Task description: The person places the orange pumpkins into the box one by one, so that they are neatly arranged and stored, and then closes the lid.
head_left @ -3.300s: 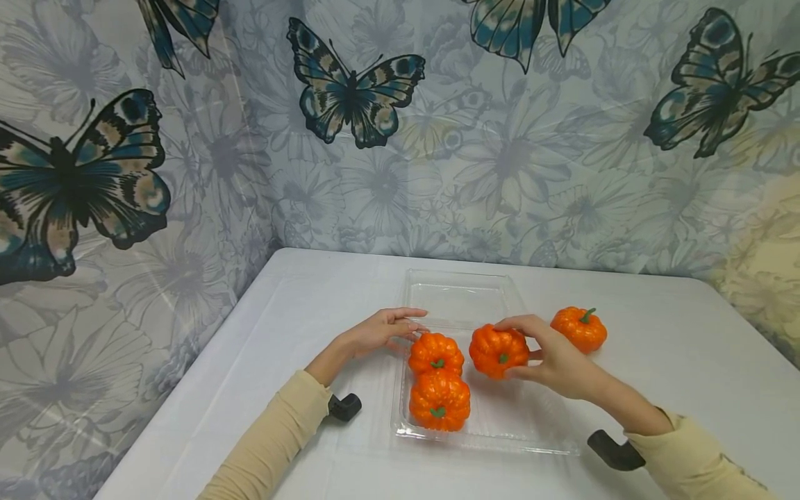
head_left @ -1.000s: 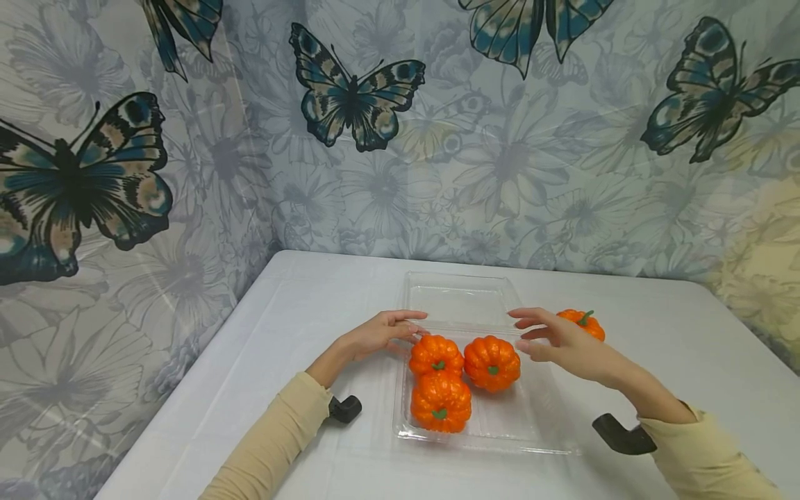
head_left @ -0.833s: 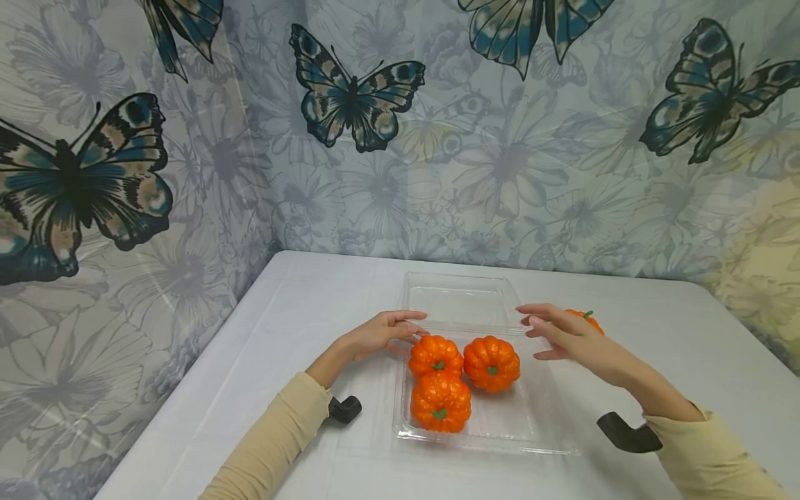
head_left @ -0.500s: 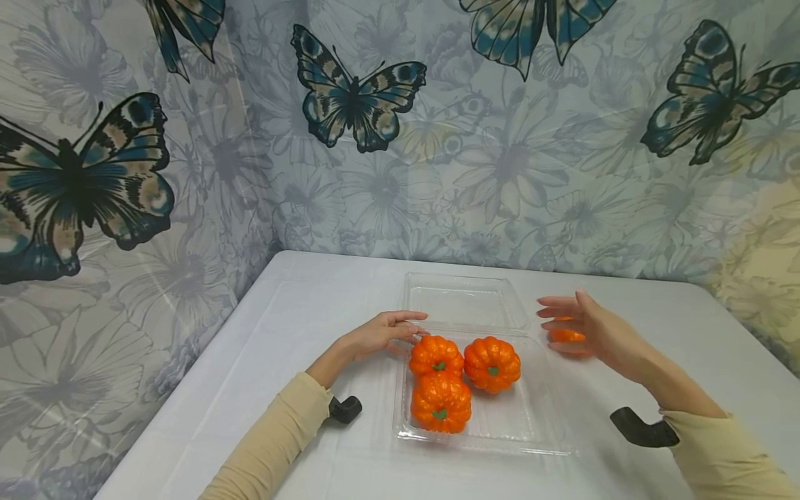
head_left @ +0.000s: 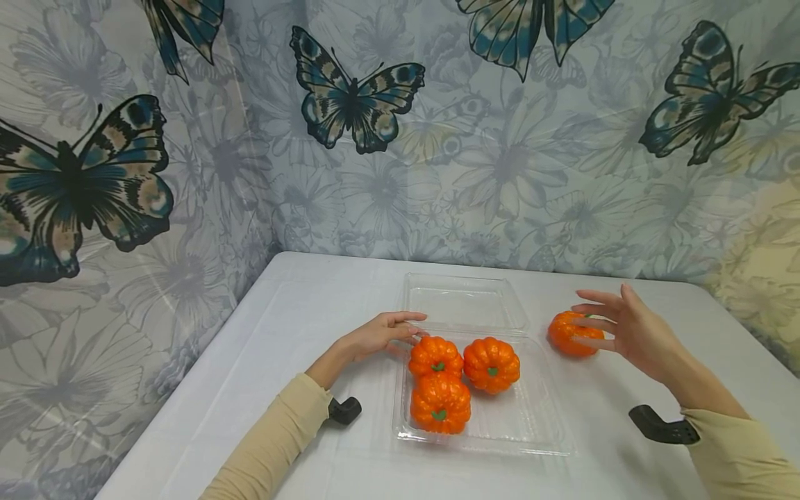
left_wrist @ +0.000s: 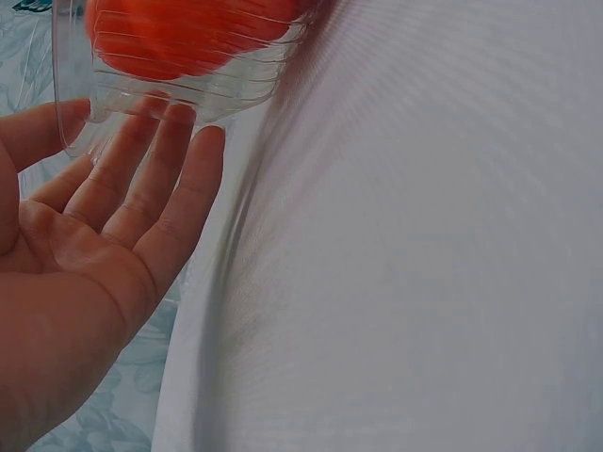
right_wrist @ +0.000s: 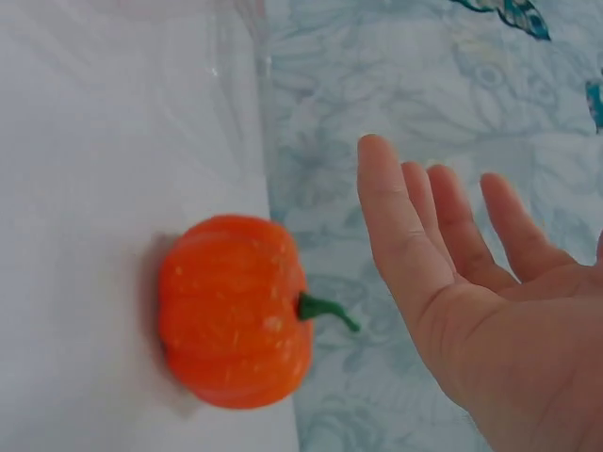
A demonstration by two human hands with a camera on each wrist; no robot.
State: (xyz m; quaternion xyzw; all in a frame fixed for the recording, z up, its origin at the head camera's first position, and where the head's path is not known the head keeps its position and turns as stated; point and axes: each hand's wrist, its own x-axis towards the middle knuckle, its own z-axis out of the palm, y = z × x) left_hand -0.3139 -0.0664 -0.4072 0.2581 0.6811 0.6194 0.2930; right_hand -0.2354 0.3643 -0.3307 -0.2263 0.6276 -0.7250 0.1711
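Note:
Three orange toy pumpkins with green stems, one of them the front pumpkin [head_left: 440, 404], sit in the near half of a clear plastic clamshell container [head_left: 531, 423]. My left hand [head_left: 375, 339] is at the container's left side, fingers extended; in the left wrist view, its fingertips meet the clear wall, a pumpkin showing through it. My right hand [head_left: 644, 337] hovers with spread fingers and holds nothing. Just beyond it, on the table right of the container, lies another pumpkin [right_wrist: 236, 313]; the right wrist view shows a gap between it and the hand.
The container's lid [head_left: 462, 300] lies folded back flat on the white-covered table [head_left: 325, 292]. Behind the table hangs a butterfly-print cloth [head_left: 500, 173]. A black wrist mount [head_left: 662, 425] is beneath the right forearm, with another [head_left: 345, 410] at the left.
My right hand let go of a pumpkin inside the container, then moved right, over and past the loose pumpkin, which shows again. My left hand stays in place.

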